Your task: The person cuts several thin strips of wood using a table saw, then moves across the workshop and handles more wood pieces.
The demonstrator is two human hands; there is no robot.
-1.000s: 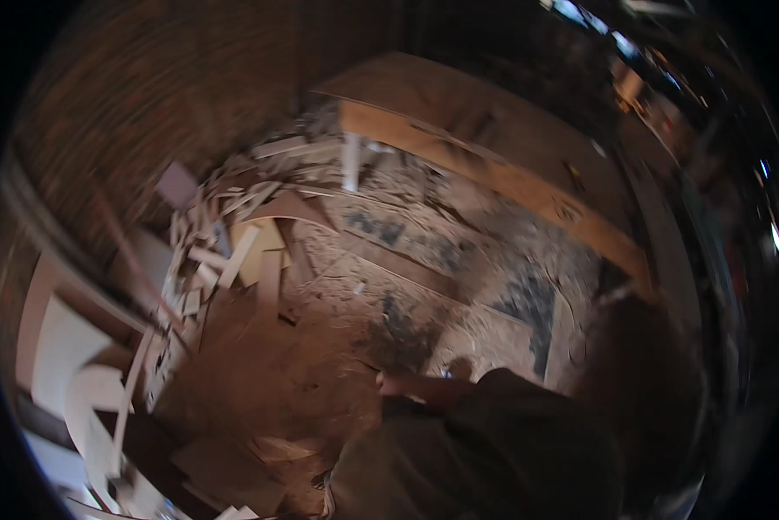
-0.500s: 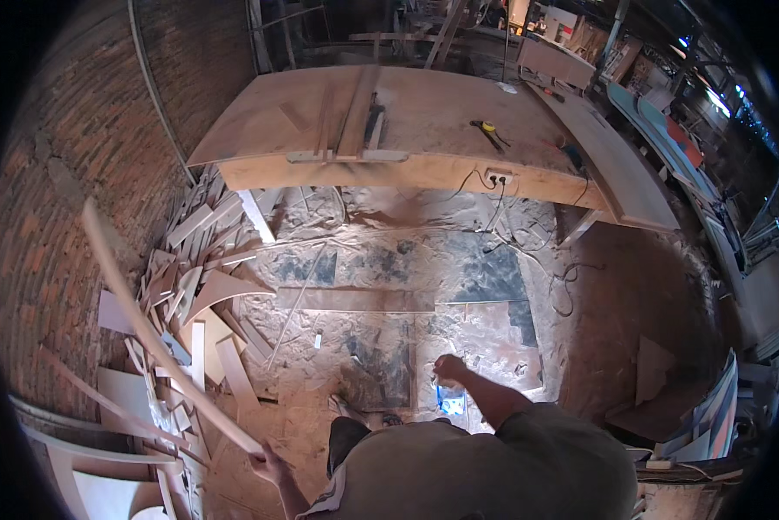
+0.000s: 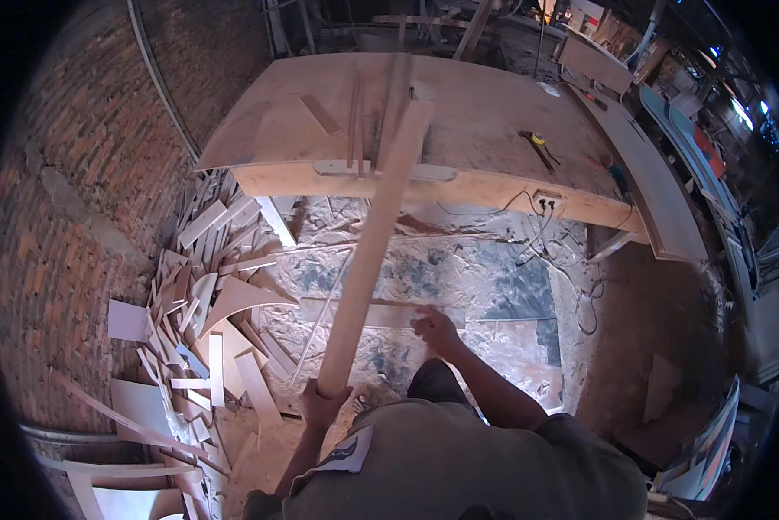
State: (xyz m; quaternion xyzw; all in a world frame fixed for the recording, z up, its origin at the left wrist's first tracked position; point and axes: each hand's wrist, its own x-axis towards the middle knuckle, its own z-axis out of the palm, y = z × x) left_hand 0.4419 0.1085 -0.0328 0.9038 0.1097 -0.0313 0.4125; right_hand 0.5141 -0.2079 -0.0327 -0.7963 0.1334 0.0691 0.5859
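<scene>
My left hand [image 3: 324,406] grips the near end of a long pale wooden plank [image 3: 374,247]. The plank slants up and away, and its far end hangs over the big plywood workbench [image 3: 459,113]. My right hand [image 3: 434,329] hangs free to the right of the plank, fingers curled, with nothing in it. Several thin wooden strips [image 3: 381,108] lie on the bench by the plank's far end. Below me the dusty floor [image 3: 459,286] is covered in sawdust.
A heap of wood offcuts [image 3: 207,303] lies at the left against a brick wall [image 3: 77,191]. A hammer [image 3: 537,149] lies on the bench. A socket box [image 3: 547,204] and loose cables [image 3: 571,277] hang at the bench's front right. A second bench [image 3: 658,186] runs along the right.
The plank, low at the left among the offcuts half a second ago, has swung up in my left hand toward the bench. My view has risen from the floor to the bench.
</scene>
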